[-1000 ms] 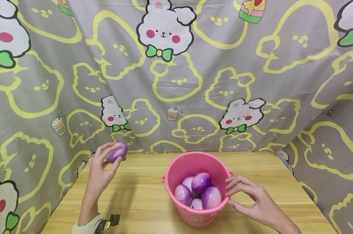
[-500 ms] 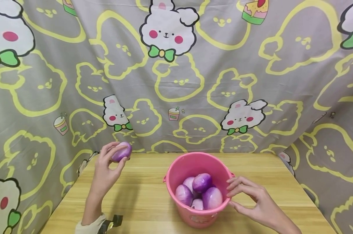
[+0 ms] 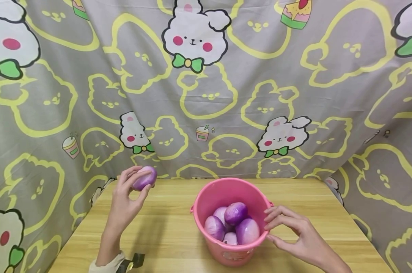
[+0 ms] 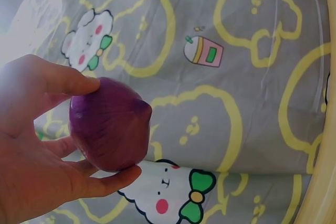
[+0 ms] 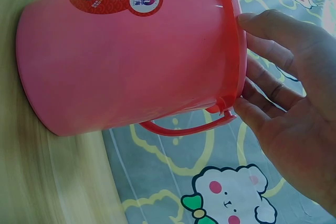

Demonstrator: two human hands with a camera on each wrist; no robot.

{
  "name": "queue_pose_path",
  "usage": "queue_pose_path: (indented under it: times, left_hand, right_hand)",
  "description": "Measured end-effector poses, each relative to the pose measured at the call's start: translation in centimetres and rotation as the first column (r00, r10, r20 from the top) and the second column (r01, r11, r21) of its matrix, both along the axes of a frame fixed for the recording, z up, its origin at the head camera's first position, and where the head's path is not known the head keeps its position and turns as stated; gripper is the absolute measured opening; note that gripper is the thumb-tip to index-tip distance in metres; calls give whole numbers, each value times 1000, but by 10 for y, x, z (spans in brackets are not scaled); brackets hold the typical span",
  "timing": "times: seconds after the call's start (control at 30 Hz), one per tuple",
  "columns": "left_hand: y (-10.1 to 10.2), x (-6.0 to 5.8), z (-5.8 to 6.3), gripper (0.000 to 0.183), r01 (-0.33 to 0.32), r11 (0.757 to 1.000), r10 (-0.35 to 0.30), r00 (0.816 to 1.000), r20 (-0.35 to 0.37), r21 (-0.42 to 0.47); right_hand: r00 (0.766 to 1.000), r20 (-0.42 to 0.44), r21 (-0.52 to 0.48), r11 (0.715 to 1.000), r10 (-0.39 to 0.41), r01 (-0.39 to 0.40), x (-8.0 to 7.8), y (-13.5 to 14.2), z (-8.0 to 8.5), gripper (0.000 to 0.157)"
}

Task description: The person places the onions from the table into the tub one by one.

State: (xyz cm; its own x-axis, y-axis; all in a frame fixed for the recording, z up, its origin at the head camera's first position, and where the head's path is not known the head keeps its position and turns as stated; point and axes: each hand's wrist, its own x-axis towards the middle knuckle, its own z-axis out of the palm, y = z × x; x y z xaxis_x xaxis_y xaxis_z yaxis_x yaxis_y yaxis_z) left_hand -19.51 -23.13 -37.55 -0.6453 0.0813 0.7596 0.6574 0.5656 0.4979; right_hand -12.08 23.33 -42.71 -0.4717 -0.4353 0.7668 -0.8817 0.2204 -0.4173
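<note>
In the head view my left hand (image 3: 127, 197) holds a purple onion (image 3: 147, 179) above the table's left side, pinched between thumb and fingers. The left wrist view shows this onion (image 4: 113, 124) up close, its pointed tip facing away from the palm. A pink bucket (image 3: 223, 250) stands upright on the table with several purple and whitish onions (image 3: 247, 231) in it. At the bucket's right side my right hand (image 3: 296, 231) holds the rim by the fingertips and thumb; the right wrist view shows some fingertips hidden behind the rim (image 5: 236, 51).
Under the bucket is a light wooden table (image 3: 178, 242). A grey curtain (image 3: 223, 91) with cartoon bunnies hangs close behind the table and along both sides. The bucket's handle (image 5: 184, 129) hangs down along its outside.
My left hand has moved a little to the right with the onion in it. The right hand and the bucket have stayed in place.
</note>
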Motion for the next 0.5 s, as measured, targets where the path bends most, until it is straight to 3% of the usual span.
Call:
queue_pose_path:
  times: [0.5]
  left_hand:
    - [10,6,4,46,41,999,-41,999,-6,7]
  right_hand:
    - [1000,-7,6,1000,-6,6,1,-1,3,52]
